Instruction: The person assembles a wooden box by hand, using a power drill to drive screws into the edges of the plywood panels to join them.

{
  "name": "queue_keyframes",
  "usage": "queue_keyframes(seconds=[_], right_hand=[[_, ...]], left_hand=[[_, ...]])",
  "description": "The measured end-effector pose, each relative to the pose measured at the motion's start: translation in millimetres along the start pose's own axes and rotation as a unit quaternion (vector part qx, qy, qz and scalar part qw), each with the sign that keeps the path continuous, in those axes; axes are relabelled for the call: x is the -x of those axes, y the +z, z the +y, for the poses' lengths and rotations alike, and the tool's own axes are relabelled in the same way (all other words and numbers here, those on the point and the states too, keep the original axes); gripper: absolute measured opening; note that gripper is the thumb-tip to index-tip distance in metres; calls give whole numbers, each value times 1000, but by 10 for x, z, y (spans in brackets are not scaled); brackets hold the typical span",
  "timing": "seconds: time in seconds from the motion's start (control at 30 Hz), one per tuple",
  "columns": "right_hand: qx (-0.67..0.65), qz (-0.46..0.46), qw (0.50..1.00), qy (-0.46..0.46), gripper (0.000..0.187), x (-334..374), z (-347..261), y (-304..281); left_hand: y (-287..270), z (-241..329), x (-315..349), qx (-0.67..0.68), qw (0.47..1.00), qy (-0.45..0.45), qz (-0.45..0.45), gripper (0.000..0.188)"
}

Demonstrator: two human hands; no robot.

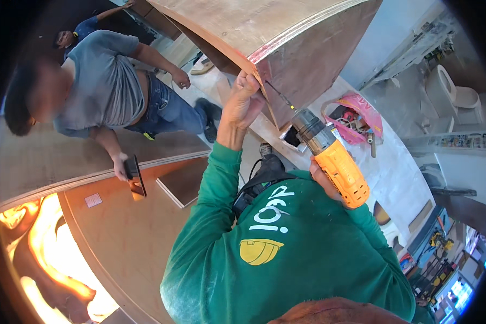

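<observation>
My right hand (pixel 323 178), partly hidden behind the tool, is closed around the grip of an orange-yellow cordless drill (pixel 341 170). Its long thin bit (pixel 278 94) points up and left, with the tip at or very near the edge of a large wooden box-like unit (pixel 313 59). Whether the tip touches the wood, I cannot tell. With fingers bent, my left hand (pixel 245 96) pinches the thin wooden panel (pixel 262 89) at the unit's near corner, close beside the bit. Both forearms wear green sleeves.
A pink bag (pixel 356 116) of tools sits on the pale floor beyond the drill. At left, a person in a grey shirt (pixel 102 81) holds a dark flat object (pixel 134 175) over a brown board (pixel 119 216). Another person (pixel 86 27) stands behind. Tools (pixel 440 243) lie at lower right.
</observation>
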State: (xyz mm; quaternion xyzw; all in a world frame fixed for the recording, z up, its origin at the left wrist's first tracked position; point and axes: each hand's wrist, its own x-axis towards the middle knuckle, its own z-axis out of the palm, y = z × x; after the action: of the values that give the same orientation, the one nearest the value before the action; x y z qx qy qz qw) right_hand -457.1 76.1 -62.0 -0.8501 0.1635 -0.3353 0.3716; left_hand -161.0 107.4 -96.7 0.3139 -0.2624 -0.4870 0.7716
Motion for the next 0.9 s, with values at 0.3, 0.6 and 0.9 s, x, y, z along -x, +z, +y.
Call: queue_keyframes(seconds=[0.3, 0.6, 0.9], right_hand=[[-9, 12, 1000, 12, 21, 57, 120, 99], [-87, 50, 988, 117, 23, 68, 105, 202], [13, 1, 999, -43, 20, -161, 112, 52]], left_hand=[[19, -13, -8, 16, 1000, 2, 1, 75], [84, 24, -22, 57, 998, -5, -31, 55], [21, 30, -12, 56, 998, -7, -18, 68]])
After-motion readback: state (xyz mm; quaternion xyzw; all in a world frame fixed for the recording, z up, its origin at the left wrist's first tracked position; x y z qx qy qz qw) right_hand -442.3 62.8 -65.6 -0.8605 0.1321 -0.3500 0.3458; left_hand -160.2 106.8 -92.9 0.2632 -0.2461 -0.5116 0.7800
